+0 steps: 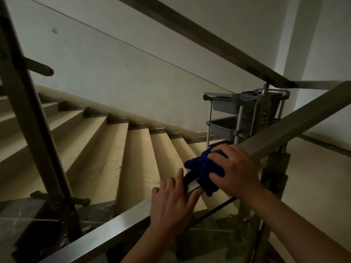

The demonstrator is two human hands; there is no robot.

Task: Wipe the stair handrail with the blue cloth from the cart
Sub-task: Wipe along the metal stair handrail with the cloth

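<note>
Dim stairwell with pale walls (117,59), beige steps (136,160) and a landing floor (315,179).

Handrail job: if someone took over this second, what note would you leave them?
Right hand: grips the cloth and presses it on the handrail.
Left hand: holds nothing; its fingers rest on the handrail beside the cloth.
Cart: stands on the landing beyond the handrail.
Done: the cloth is off the cart and on the handrail.
Left: wipe along the handrail; how much is already wiped cannot be told.
</note>
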